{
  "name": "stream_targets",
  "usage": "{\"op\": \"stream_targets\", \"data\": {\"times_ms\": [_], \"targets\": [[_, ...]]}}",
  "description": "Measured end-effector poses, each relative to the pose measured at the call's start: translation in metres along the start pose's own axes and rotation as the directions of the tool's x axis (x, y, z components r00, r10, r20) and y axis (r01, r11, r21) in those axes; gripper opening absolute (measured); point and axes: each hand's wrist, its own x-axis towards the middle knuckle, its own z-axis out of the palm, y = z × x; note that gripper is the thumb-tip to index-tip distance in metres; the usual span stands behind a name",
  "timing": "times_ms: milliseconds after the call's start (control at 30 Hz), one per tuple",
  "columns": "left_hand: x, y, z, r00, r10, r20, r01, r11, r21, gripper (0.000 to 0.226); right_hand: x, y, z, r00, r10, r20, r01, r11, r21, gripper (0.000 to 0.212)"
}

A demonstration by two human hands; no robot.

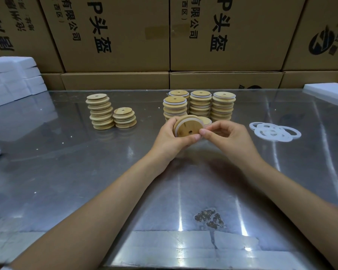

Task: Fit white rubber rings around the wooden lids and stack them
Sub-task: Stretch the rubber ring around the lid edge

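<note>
Lid [187,128], wooden, round, one small hole in its face: you hold it tilted on edge above the table [86,172], just in front of the ringed stacks. Ring [185,121], white rubber: it runs along the lid's upper rim; whether it is seated all the way round cannot be told. Left hand [173,138]: your fingers curl behind the lid and your thumb lies along its lower edge, gripping it. Right hand [225,134]: your thumb and forefinger pinch at the lid's right edge, where the ring meets it, with the other fingers loosely curled. Ringed stacks [200,105], four, each lid showing a white band: these stand directly behind the lid you hold, close together in a cluster, with one more lid [206,120] lying low just behind your right fingers. Bare stacks [101,112], two, without white bands: one tall and a shorter stack [125,118] touching it, both well to the left of the held lid. Loose rings [274,131], several, white, overlapping flat on the table: to the right of the held lid, beyond your right hand. Cardboard boxes [115,36], printed in black: these form a wall behind the stacks. White foam blocks [14,78]: piled at the far left, with another white slab [328,91] at the far right.
</note>
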Motion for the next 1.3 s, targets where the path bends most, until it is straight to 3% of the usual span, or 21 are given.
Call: {"op": "stream_targets", "data": {"times_ms": [133, 200, 300, 433, 533, 733, 900, 1133, 1300], "targets": [[0.000, -0.002, 0.000, 0.998, -0.046, 0.044, 0.048, 0.998, -0.038, 0.042, -0.001, -0.001, 0.000, 0.999, -0.034, -0.007, 0.034, 0.998, -0.059, 0.007], [0.001, -0.003, 0.000, 0.998, -0.046, 0.042, 0.045, 0.999, 0.025, 0.043, -0.001, -0.001, 0.000, 0.999, -0.033, -0.016, 0.032, 0.998, -0.056, 0.006], [0.002, -0.006, 0.000, 0.999, -0.025, 0.039, 0.019, 0.989, 0.145, 0.047, 0.000, 0.000, -0.001, 0.997, 0.078, -0.029, -0.077, 0.997, 0.023, 0.009], [0.005, -0.012, 0.001, 0.988, 0.012, 0.156, -0.056, 0.958, 0.280, 0.075, 0.001, 0.003, -0.004, 0.962, 0.270, -0.023, -0.261, 0.945, 0.200, 0.013], [0.006, -0.014, 0.002, 0.987, 0.043, 0.157, -0.096, 0.934, 0.344, 0.076, 0.001, 0.005, -0.004, 0.951, 0.308, -0.036, -0.293, 0.930, 0.220, 0.012], [0.003, -0.014, 0.002, 0.973, 0.229, 0.041, -0.215, 0.819, 0.532, 0.063, -0.001, 0.011, 0.009, 0.990, 0.136, 0.029, -0.129, 0.976, -0.175, 0.057], [0.002, -0.014, 0.008, 0.974, 0.198, 0.113, -0.227, 0.793, 0.566, 0.080, 0.006, 0.018, 0.010, 0.992, 0.104, -0.065, -0.114, 0.975, -0.188, 0.059], [0.004, -0.016, 0.008, 0.990, 0.125, 0.063, -0.135, 0.725, 0.676, 0.023, 0.028, 0.027, 0.007, 0.962, -0.012, -0.274, -0.090, 0.930, -0.356, 0.065], [0.003, -0.016, 0.007, 0.991, 0.128, 0.041, -0.117, 0.676, 0.728, 0.012, 0.047, 0.032, 0.015, 0.965, -0.048, -0.256, -0.073, 0.895, -0.441, 0.068]]}}
